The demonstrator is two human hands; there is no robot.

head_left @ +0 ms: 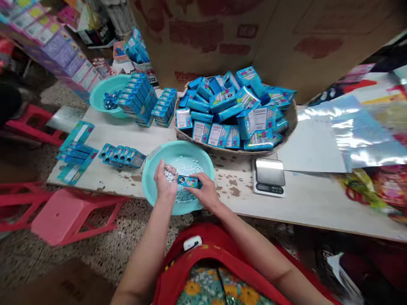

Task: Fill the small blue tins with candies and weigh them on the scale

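Observation:
Over a teal basin (208, 163) that holds many small white pieces (182, 195), my left hand (165, 181) is cupped round a heap of white pieces (170, 173). My right hand (205, 190) grips a small blue box (187, 181) by its right end, with the fingers wrapped round it. The box lies level, its left end close against my left hand's fingers. Both hands are above the basin, nearly touching.
A carton tray (203, 146) heaped with blue boxes stands behind the basin. A white scale (269, 177) is to the right. Stacked blue boxes (136, 96), flat cartons (76, 153) and another teal basin (95, 98) are left. Red stools (60, 216) stand beside the table.

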